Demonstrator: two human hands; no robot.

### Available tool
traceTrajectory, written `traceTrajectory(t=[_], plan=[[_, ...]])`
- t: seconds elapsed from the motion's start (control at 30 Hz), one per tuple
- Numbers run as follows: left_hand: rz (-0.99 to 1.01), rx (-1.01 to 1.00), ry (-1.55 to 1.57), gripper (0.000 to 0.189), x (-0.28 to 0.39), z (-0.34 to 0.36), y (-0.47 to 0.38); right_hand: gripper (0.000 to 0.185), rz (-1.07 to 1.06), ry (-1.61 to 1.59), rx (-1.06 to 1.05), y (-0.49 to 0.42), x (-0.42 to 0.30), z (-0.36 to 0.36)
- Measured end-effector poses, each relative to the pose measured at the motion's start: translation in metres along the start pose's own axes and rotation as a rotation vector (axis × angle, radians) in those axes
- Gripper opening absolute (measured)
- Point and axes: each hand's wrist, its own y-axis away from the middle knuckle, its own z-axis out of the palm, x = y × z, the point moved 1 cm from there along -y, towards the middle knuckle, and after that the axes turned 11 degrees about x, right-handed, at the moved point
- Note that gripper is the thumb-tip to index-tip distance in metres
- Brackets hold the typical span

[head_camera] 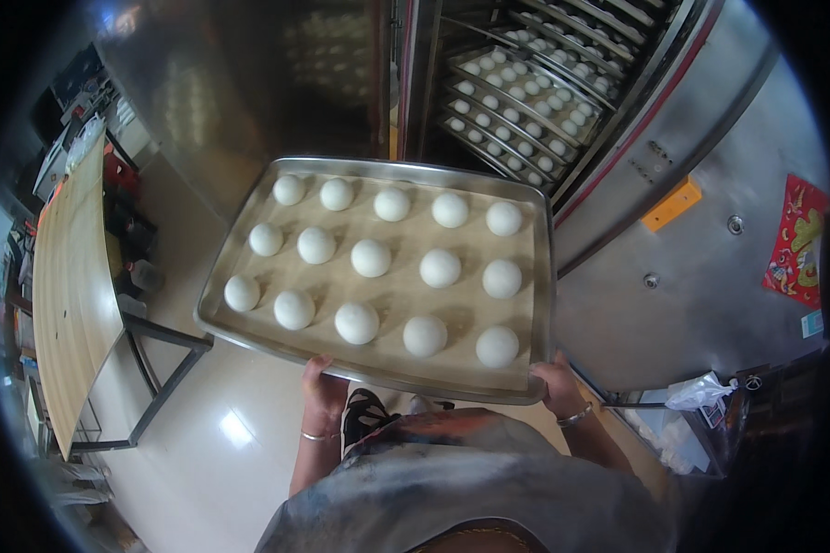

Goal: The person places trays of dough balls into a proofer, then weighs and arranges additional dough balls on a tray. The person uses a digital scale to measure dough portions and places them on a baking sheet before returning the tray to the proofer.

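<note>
A metal baking tray point(449, 390) lined with brown baking paper point(408, 297) lies across both my hands in front of my body. Rows of round white dough balls point(371, 258) sit spaced apart on the paper. My left hand point(324, 387) grips the near rim left of its middle, thumb on top and fingers hidden beneath. At the near right corner, my right hand point(559, 384) holds the rim in the same way. Beyond the tray stands an open steel cabinet, whose rack point(518, 104) carries several trays of similar dough balls.
The cabinet's open steel door point(705, 263) extends to the right. A wooden-topped table point(76, 276) with a dark metal frame stands at the left. Steel panelling point(249, 76) rises beyond the tray. A plastic bag point(699, 392) and more items are at the lower right.
</note>
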Motion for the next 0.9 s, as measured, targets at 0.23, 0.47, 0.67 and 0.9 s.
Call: traceTrajectory(t=[0.23, 0.47, 0.67, 0.9], plan=[[-0.168, -0.151, -0.153, 0.038, -0.033, 0.08, -0.118, 0.037, -0.291, 0.166, 0.224, -0.066, 0.012, -0.04], [-0.269, -0.322, -0.189, 0.046, -0.043, 0.18, -0.284, 0.038, -0.521, 0.192, 0.447, -0.182, -0.031, -0.019], [-0.344, -0.317, -0.279, 0.024, -0.057, 0.275, -0.384, 0.045, -0.253, -0.274, 0.543, -0.266, -0.084, -0.006], [-0.373, -0.328, -0.289, 0.027, -0.102, 0.342, -0.439, 0.049, -0.252, -0.311, 0.557, -0.322, -0.127, -0.037]])
